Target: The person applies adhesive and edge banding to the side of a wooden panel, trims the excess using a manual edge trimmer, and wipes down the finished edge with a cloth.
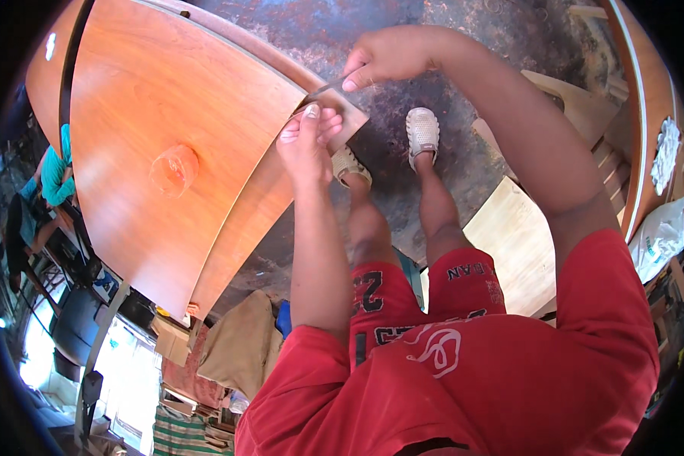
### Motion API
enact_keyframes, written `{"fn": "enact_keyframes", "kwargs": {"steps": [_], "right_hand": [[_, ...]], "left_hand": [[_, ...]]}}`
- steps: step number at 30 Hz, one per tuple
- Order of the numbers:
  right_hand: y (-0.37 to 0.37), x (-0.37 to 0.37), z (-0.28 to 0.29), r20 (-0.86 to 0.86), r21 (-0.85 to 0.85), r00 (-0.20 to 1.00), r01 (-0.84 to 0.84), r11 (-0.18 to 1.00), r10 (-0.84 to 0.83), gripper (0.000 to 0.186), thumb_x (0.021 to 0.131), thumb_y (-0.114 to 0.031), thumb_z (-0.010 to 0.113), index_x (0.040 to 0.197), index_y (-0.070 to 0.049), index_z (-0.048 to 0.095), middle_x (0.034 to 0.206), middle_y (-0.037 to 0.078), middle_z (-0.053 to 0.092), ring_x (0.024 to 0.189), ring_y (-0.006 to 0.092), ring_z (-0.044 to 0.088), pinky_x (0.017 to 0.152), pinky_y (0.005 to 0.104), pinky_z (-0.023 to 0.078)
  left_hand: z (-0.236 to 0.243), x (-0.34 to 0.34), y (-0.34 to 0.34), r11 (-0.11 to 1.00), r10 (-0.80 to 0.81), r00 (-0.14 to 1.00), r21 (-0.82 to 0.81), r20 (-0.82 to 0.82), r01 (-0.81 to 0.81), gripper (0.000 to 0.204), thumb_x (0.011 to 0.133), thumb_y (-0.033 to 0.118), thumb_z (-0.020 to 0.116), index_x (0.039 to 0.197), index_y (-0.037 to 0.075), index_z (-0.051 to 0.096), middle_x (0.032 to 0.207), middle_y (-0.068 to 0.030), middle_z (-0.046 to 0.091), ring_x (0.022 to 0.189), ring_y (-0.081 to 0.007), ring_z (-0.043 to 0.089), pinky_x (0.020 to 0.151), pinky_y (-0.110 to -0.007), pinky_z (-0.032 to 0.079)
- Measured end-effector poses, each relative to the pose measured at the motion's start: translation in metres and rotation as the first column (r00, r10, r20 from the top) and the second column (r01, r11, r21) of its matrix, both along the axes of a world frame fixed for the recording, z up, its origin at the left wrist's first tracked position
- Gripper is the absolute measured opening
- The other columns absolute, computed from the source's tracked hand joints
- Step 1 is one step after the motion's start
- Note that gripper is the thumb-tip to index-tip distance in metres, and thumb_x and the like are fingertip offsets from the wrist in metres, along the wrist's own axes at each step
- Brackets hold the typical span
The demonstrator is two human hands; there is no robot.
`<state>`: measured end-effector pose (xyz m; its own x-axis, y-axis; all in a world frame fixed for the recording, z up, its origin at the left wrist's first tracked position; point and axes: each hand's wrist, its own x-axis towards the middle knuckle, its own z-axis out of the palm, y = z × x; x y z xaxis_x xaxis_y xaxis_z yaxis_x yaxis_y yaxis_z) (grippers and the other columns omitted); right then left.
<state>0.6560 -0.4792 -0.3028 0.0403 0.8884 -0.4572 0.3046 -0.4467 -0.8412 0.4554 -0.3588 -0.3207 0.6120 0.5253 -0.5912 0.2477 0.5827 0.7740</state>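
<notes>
A large wooden panel (190, 99) with a smooth orange-brown face lies to the left, a second panel (239, 228) showing beneath its right edge. Close to the upper panel's corner, my left hand (306, 148) is closed, thumb up and fingers curled; what it pinches is hard to make out. My right hand (391, 59) reaches round from the far side, its fingers closed on a thin dark blade-like tool (328, 87). The tool's other end meets the panel corner just above my left thumb. A paler board end (346, 114) juts out below the tool.
On the panel stands a translucent round tub (175, 171). Light board pieces (517, 235) lie on the dark floor at right, beside a tall curved-looking panel (634, 114) and a white plastic bag (657, 239). A person in a teal sleeve (57, 171) is at far left. Brown cloth (239, 338) lies below.
</notes>
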Motion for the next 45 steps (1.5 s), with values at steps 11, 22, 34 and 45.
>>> {"fn": "enact_keyframes", "kwargs": {"steps": [11, 22, 34, 45], "right_hand": [[0.015, -0.001, -0.005, -0.128, -0.057, 0.992, -0.029, 0.998, 0.022, 0.037, 0.089, -0.037, 0.058, 0.081, -0.002, 0.062, 0.060, -0.001, 0.048, 0.059, 0.0109, 0.040, 0.056, 0.0323, 0.036], [0.036, -0.007, 0.004, -0.116, -0.092, 0.989, -0.104, 0.990, 0.093, 0.037, 0.088, -0.040, 0.060, 0.086, -0.004, 0.066, 0.060, 0.000, 0.051, 0.059, 0.0110, 0.043, 0.051, 0.0317, 0.036], [0.043, -0.007, -0.028, -0.161, 0.027, 0.982, -0.100, 0.995, 0.103, 0.029, 0.088, -0.035, 0.060, 0.088, -0.008, 0.070, 0.068, 0.004, 0.060, 0.053, 0.0135, 0.048, 0.048, 0.0321, 0.040], [0.017, -0.020, -0.009, -0.275, -0.134, 0.913, 0.273, 0.953, -0.300, 0.031, 0.086, -0.039, 0.062, 0.093, -0.010, 0.066, 0.067, -0.005, 0.051, 0.055, 0.0067, 0.040, 0.046, 0.0248, 0.032]], "left_hand": [[0.001, 0.000, 0.001, 1.000, -0.019, 1.000, -0.007, 0.008, 0.019, 0.016, 0.089, 0.014, 0.060, 0.093, -0.002, 0.062, 0.080, -0.0129, 0.067, 0.065, -0.0175, 0.066, 0.060, -0.027, 0.056], [-0.001, -0.002, 0.001, 1.000, -0.024, 1.000, -0.011, 0.016, 0.024, 0.015, 0.089, 0.013, 0.060, 0.092, -0.002, 0.062, 0.078, -0.0124, 0.067, 0.064, -0.0176, 0.066, 0.059, -0.026, 0.056], [0.002, 0.003, -0.002, 1.000, -0.024, 1.000, -0.010, -0.001, 0.024, 0.015, 0.089, 0.014, 0.061, 0.092, -0.001, 0.063, 0.078, -0.0123, 0.067, 0.063, -0.0172, 0.066, 0.058, -0.026, 0.056], [0.001, 0.000, 0.001, 1.000, 0.011, 1.000, -0.017, 0.001, -0.011, 0.012, 0.086, 0.011, 0.063, 0.088, -0.001, 0.063, 0.075, -0.0124, 0.067, 0.061, -0.0174, 0.065, 0.056, -0.027, 0.055]]}}
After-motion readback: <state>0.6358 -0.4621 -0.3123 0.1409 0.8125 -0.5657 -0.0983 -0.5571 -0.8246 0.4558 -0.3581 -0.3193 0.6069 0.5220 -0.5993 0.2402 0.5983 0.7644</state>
